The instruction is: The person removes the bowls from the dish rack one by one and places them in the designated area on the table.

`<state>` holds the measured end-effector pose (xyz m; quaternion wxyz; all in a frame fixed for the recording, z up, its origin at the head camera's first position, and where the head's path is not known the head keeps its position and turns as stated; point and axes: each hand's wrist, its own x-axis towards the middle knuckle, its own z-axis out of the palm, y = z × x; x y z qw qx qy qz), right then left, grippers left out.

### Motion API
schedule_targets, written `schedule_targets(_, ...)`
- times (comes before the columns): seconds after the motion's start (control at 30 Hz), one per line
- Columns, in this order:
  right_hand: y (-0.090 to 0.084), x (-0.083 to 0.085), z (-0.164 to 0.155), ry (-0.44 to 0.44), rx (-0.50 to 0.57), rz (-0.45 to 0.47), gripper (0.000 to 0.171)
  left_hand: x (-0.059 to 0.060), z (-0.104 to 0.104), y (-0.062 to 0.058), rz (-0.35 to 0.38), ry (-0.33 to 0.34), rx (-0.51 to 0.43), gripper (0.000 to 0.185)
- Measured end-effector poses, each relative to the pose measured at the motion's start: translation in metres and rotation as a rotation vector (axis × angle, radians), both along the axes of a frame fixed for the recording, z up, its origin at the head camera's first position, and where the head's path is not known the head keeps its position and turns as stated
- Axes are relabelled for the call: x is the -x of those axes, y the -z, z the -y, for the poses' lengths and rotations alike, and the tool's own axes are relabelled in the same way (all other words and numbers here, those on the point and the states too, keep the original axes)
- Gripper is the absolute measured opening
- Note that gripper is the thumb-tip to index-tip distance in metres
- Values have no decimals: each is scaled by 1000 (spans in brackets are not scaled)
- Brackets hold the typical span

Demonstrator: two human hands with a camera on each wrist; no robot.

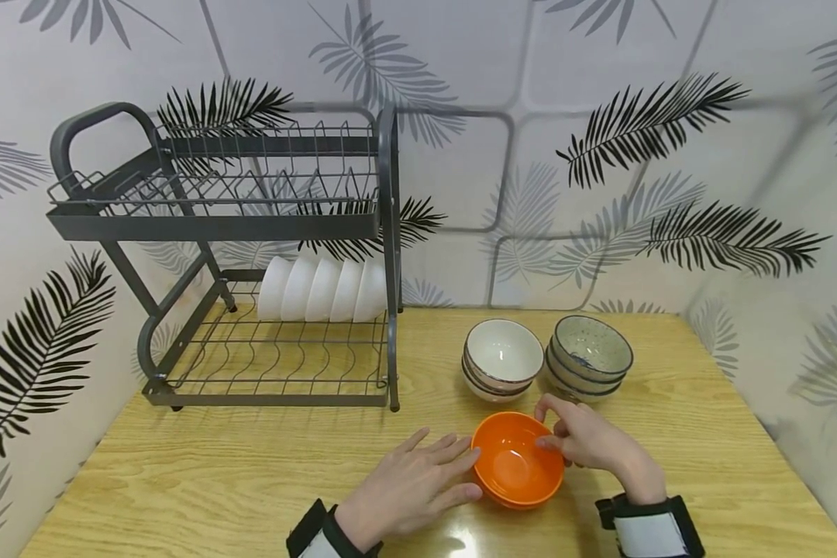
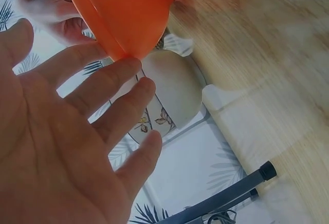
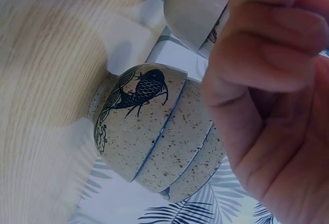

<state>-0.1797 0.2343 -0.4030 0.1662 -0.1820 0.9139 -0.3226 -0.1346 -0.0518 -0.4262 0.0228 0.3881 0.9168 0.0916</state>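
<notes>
Head view: orange bowl (image 1: 518, 468) upright on tabletop (image 1: 216, 480), btwn both hands. Left hand (image 1: 411, 490) flat, fingers straight, tips touching bowl's left wall. Right hand (image 1: 589, 442) curled on far-right rim, prob pinching it; the closer grip.

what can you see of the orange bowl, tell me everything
The orange bowl is round, plain and glossy, plastic by its look, with a raised band under the rim. It is empty and sits upright on the wooden table, in front of two bowl stacks. The left hand touches its side with straight fingers; the right hand pinches its rim.
</notes>
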Motion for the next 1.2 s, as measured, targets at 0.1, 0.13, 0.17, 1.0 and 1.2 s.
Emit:
schedule_targets(0.1, 0, 0, 0, -14, -20, -38, 24, 0, 0, 0, -13, 4, 9, 62)
schedule_targets(0.13, -1, 0, -1, -17, -33, -66, 24, 0, 0, 1, -23, 8, 11, 61)
schedule_targets(0.17, -1, 0, -1, -17, -46, -94, 24, 1, 0, 1, -38, 14, 13, 61)
schedule_targets(1.0, -19, -5, -5, 100, 226, -596, 19, 26, 46, -29, 99, -48, -762, 33)
schedule_targets(1.2, -21, -5, -6, 112, 266, -614, 19, 32, 65, -37, 172, -119, -877, 33)
